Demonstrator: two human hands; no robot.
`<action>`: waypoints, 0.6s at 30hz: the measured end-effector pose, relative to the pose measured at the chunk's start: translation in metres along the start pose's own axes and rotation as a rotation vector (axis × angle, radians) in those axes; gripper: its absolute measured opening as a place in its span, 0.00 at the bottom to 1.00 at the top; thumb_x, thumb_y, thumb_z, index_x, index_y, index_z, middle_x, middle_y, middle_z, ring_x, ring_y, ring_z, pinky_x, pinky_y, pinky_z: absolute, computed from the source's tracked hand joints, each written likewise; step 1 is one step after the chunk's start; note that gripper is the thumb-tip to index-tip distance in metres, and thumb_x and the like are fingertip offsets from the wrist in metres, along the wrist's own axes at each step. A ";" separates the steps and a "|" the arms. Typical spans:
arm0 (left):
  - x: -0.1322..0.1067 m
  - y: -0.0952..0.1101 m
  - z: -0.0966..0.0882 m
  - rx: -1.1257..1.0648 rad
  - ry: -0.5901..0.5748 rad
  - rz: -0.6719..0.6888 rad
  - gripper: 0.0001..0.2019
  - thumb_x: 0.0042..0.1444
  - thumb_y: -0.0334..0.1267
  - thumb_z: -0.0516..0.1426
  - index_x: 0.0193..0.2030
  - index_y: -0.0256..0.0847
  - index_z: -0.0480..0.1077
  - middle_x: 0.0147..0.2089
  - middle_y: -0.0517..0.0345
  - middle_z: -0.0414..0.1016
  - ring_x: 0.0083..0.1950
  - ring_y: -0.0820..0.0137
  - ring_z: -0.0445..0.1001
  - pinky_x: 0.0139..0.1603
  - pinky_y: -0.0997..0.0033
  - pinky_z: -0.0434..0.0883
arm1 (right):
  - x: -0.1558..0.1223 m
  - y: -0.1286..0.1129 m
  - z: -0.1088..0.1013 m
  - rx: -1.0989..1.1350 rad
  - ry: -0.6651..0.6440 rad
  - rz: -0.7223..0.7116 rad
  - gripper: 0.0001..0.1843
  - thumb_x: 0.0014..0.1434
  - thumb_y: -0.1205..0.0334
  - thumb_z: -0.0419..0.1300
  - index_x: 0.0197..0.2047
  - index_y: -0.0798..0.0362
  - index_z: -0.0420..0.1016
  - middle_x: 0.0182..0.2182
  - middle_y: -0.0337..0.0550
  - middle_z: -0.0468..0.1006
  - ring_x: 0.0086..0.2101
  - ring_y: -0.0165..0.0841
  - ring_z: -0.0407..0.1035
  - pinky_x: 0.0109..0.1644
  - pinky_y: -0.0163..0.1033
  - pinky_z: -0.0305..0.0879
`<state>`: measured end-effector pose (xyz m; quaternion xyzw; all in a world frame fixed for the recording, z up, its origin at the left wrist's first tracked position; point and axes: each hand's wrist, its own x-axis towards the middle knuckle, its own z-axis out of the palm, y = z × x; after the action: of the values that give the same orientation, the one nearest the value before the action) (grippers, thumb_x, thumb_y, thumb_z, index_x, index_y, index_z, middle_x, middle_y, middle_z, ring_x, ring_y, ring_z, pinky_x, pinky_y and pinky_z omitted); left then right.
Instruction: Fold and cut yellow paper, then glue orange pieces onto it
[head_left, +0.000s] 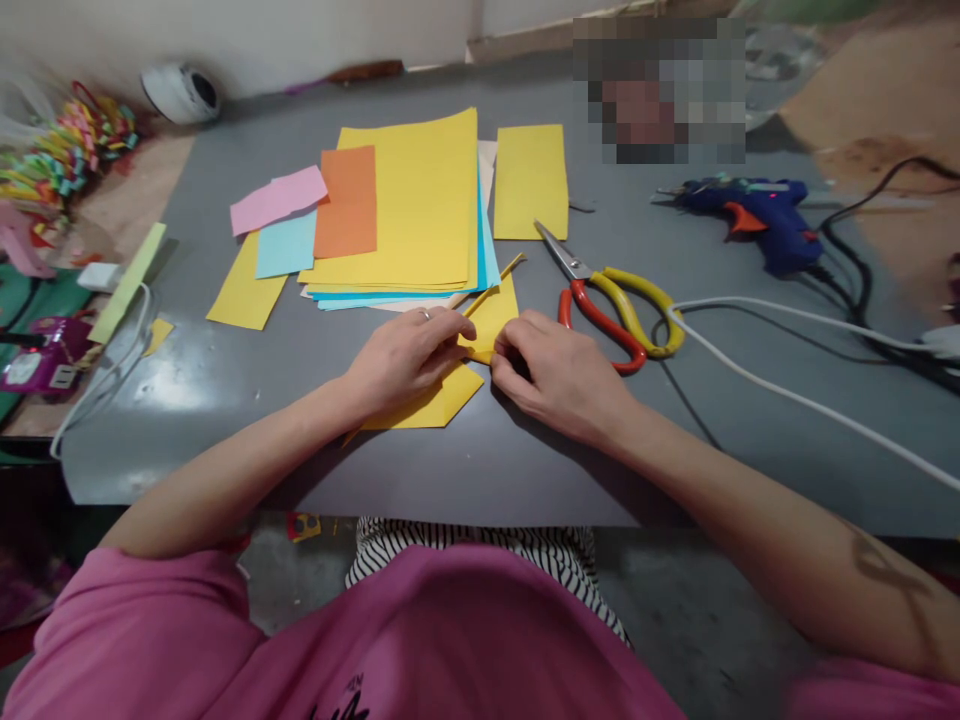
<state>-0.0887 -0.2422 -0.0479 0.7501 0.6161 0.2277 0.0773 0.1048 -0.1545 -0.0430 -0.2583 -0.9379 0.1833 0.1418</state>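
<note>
The right hand (559,368) has its grip clamped on a narrow yellow strip (481,356) between the two hands; the left hand (409,352) meets the other end, but I cannot tell whether its grip is together. Probably paper, it should be light, bendy and easily creased, best pinched gently near its ends. Scissors (601,311) lie just right of the right grip, on the tabletop (525,485).

Grey tabletop (420,475) near pale wall (337,35).
</note>
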 end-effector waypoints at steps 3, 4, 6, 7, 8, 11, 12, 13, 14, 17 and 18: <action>0.002 0.001 0.000 0.008 -0.009 -0.009 0.07 0.63 0.33 0.55 0.47 0.41 0.71 0.40 0.57 0.77 0.41 0.69 0.73 0.40 0.71 0.67 | 0.001 0.000 -0.001 0.020 -0.003 -0.009 0.07 0.62 0.64 0.51 0.33 0.52 0.67 0.32 0.45 0.73 0.31 0.35 0.65 0.36 0.40 0.59; 0.003 0.001 0.000 0.009 -0.012 -0.013 0.08 0.63 0.32 0.55 0.47 0.41 0.71 0.40 0.57 0.77 0.41 0.69 0.73 0.40 0.71 0.66 | 0.001 0.000 -0.001 0.025 -0.006 -0.013 0.08 0.63 0.63 0.51 0.33 0.52 0.67 0.32 0.45 0.73 0.31 0.34 0.66 0.36 0.40 0.59; 0.003 0.001 0.000 0.015 -0.014 -0.023 0.08 0.62 0.33 0.55 0.47 0.42 0.71 0.39 0.58 0.77 0.40 0.69 0.73 0.39 0.71 0.66 | 0.002 0.000 -0.002 0.039 -0.004 -0.016 0.10 0.65 0.62 0.50 0.33 0.52 0.68 0.32 0.45 0.74 0.31 0.34 0.66 0.36 0.40 0.59; 0.003 0.001 0.000 0.018 -0.015 -0.028 0.08 0.63 0.33 0.55 0.47 0.42 0.71 0.38 0.58 0.77 0.40 0.69 0.73 0.38 0.71 0.65 | 0.002 0.001 -0.003 0.052 0.002 -0.012 0.10 0.65 0.61 0.49 0.34 0.52 0.68 0.32 0.45 0.75 0.31 0.34 0.66 0.36 0.40 0.59; 0.003 0.000 0.001 0.022 -0.017 -0.030 0.08 0.63 0.34 0.55 0.47 0.42 0.72 0.38 0.58 0.77 0.39 0.69 0.73 0.37 0.71 0.65 | 0.002 0.001 -0.004 0.072 0.013 -0.006 0.10 0.65 0.61 0.50 0.34 0.52 0.69 0.33 0.45 0.75 0.31 0.34 0.67 0.36 0.40 0.59; 0.002 -0.001 0.001 0.027 -0.015 -0.024 0.08 0.63 0.35 0.55 0.47 0.43 0.72 0.37 0.59 0.77 0.39 0.69 0.73 0.36 0.72 0.64 | 0.001 0.002 -0.005 0.148 0.029 0.029 0.08 0.64 0.61 0.52 0.33 0.51 0.69 0.31 0.42 0.76 0.29 0.32 0.66 0.33 0.38 0.57; 0.002 -0.001 0.001 0.028 -0.013 -0.020 0.08 0.63 0.35 0.55 0.47 0.43 0.72 0.37 0.59 0.77 0.39 0.69 0.73 0.36 0.72 0.64 | 0.001 0.002 -0.005 0.163 0.025 0.041 0.08 0.63 0.61 0.53 0.32 0.51 0.69 0.30 0.41 0.76 0.28 0.31 0.66 0.32 0.37 0.56; 0.002 -0.001 0.001 0.029 -0.008 -0.017 0.08 0.63 0.36 0.55 0.47 0.43 0.72 0.37 0.59 0.77 0.39 0.69 0.73 0.36 0.72 0.64 | 0.001 0.002 -0.005 0.166 0.018 0.052 0.08 0.62 0.61 0.54 0.32 0.51 0.69 0.29 0.41 0.76 0.27 0.31 0.65 0.31 0.37 0.56; 0.002 -0.002 0.002 0.031 -0.005 -0.016 0.08 0.63 0.36 0.55 0.47 0.43 0.72 0.37 0.59 0.77 0.39 0.69 0.73 0.36 0.72 0.64 | 0.001 0.001 -0.005 0.157 0.012 0.063 0.08 0.62 0.61 0.54 0.31 0.51 0.69 0.28 0.41 0.76 0.27 0.31 0.65 0.31 0.37 0.55; 0.002 -0.002 0.002 0.039 -0.005 -0.014 0.08 0.64 0.37 0.55 0.47 0.44 0.72 0.37 0.59 0.77 0.39 0.69 0.73 0.36 0.72 0.64 | -0.001 0.000 -0.003 0.083 0.012 0.100 0.07 0.61 0.61 0.55 0.32 0.51 0.70 0.28 0.41 0.76 0.26 0.31 0.65 0.30 0.37 0.53; 0.002 -0.002 0.003 0.042 -0.007 -0.015 0.07 0.64 0.37 0.55 0.47 0.44 0.72 0.37 0.59 0.77 0.39 0.68 0.73 0.36 0.72 0.64 | -0.001 0.000 -0.003 0.058 0.013 0.111 0.07 0.61 0.60 0.55 0.32 0.51 0.70 0.27 0.41 0.76 0.26 0.31 0.65 0.29 0.37 0.52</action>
<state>-0.0891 -0.2391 -0.0505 0.7477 0.6261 0.2114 0.0656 0.1066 -0.1542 -0.0408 -0.3070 -0.9154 0.2163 0.1448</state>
